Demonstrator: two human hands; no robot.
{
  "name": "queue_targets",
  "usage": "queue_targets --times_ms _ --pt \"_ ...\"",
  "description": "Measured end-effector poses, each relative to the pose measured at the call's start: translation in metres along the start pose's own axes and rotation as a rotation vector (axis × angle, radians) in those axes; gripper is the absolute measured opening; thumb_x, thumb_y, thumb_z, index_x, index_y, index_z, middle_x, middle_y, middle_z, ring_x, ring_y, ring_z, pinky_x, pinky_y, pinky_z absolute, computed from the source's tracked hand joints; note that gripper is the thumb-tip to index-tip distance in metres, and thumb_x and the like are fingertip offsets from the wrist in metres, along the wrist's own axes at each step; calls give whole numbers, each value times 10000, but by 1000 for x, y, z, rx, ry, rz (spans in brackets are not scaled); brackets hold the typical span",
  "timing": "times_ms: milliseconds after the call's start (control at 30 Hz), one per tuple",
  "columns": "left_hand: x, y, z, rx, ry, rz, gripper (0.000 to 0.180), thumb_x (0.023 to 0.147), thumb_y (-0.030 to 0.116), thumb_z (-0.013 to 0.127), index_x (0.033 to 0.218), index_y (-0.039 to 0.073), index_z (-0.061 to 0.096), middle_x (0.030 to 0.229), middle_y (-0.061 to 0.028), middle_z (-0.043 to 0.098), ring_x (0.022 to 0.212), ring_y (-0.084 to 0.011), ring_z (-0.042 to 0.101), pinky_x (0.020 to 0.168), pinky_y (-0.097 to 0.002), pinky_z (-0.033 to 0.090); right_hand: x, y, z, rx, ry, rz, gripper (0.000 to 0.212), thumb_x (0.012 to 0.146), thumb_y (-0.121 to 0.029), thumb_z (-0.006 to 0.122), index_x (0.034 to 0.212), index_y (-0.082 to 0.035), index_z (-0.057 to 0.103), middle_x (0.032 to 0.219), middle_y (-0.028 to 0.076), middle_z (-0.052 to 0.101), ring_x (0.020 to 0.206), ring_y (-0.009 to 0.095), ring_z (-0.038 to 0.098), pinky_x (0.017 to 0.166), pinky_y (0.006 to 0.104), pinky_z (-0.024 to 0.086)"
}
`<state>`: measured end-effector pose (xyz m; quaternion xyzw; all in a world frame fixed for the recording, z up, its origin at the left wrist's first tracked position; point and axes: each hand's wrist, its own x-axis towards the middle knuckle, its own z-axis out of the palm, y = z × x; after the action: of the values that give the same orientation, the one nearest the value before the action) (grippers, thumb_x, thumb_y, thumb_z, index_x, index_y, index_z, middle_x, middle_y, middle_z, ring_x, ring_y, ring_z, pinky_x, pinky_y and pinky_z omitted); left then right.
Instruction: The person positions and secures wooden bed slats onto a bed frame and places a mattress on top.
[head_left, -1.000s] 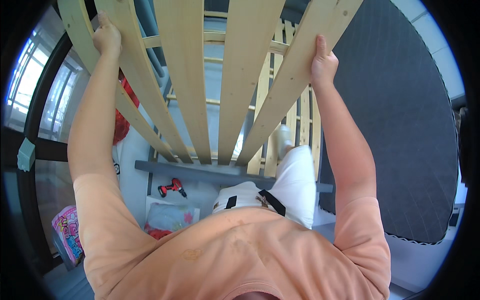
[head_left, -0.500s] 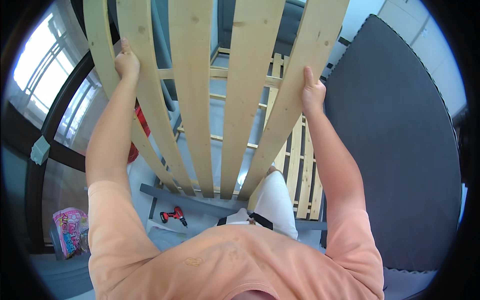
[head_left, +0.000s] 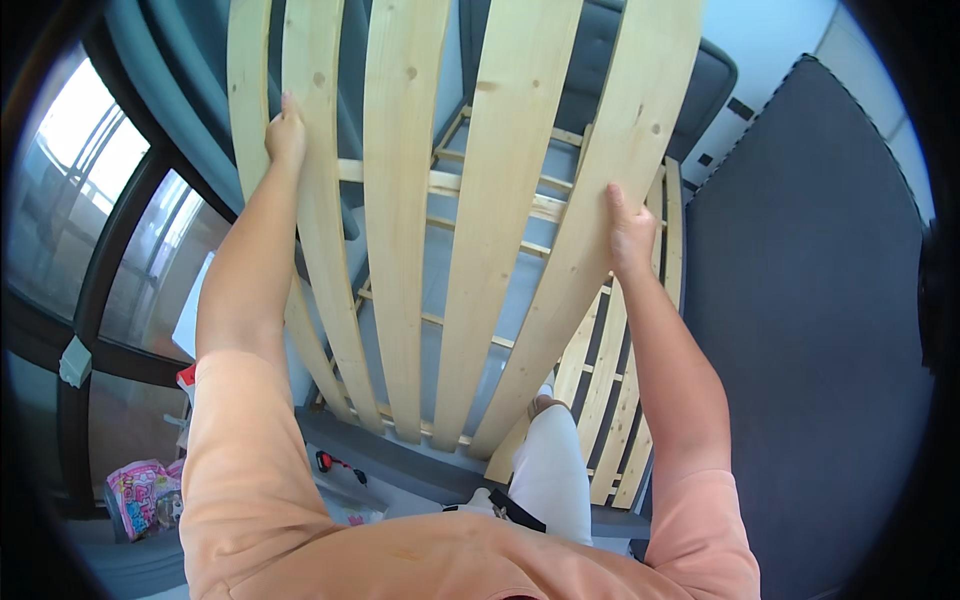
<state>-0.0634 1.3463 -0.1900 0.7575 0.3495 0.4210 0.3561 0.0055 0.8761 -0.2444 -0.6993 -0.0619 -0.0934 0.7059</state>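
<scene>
A pale wooden bed slat panel [head_left: 405, 200] stands tilted up in front of me, its long boards joined by crosspieces. My left hand [head_left: 287, 138] is closed around a board near the panel's left side, thumb pointing up along it. At the right, my right hand [head_left: 632, 235] grips the edge of the outermost board, its fingers partly hidden behind the wood. The panel's lower end is by the grey bed frame rail [head_left: 400, 455]. Behind and to the right, another slat panel [head_left: 610, 400] lies flat in the frame, with my foot beside it.
A big dark grey mattress-like slab [head_left: 800, 300] leans along the right. A padded grey headboard [head_left: 705, 85] is at the far end. A red and black power drill [head_left: 325, 461] lies beyond the near rail, partly hidden. Dark-framed glass doors [head_left: 150, 270] and a pink package [head_left: 145, 490] are at left.
The view has shifted, so the panel and both hands appear lower and the headboard shows more. Both hands keep their hold on the panel. The drill is more covered now.
</scene>
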Motion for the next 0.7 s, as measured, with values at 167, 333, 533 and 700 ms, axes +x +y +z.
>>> queue_targets --times_ms 167,333,533,700 --pt "50 -56 67 -115 -88 -19 760 873 625 289 1084 -43 584 1082 -214 595 1022 -304 561 897 -351 401 22 16 23 2 20 26 465 728 -336 754 923 67 629 898 104 644 779 142 593 720 250 464" --pt "32 -47 100 -376 -242 -151 714 882 595 342 1163 -34 532 1118 -146 586 1038 -237 547 911 -327 389 52 49 29 -67 36 -21 496 730 -365 746 904 84 628 877 114 649 775 148 595 731 257 461" --pt "16 -38 132 -385 -401 -187 670 915 553 308 1219 -17 485 1183 -133 542 1088 -213 514 946 -303 366 80 84 21 -165 93 44 509 743 -376 730 905 96 627 883 121 646 776 150 595 732 258 460" --pt "25 -80 175 -356 -407 -174 650 918 535 330 1216 -21 485 1169 -124 552 1067 -196 522 935 -299 370 77 110 24 -54 96 80 510 752 -360 726 933 105 619 909 124 640 803 149 591 741 256 456"
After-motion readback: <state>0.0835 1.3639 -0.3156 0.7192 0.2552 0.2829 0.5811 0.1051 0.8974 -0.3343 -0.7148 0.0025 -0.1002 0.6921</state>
